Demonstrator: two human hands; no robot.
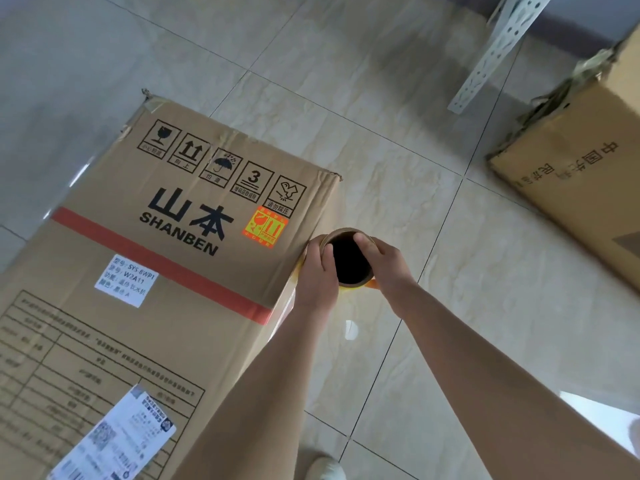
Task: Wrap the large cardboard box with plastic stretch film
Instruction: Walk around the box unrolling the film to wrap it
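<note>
I count two cardboard boxes on the tiled floor: the large SHANBEN box (149, 271) beside me and a second box (581, 181) off to my right. There is one roll of stretch film (348, 259), seen end-on as one cardboard core, and my two hands are on it, left hand (317, 271) and right hand (388, 265). The big box carries five black handling symbols (221, 168), one red stripe (156, 261), one orange sticker (265, 227) and two white labels (126, 280). One perforated metal bar (498, 46) lies nearby. One shoe (325, 467) shows.
</note>
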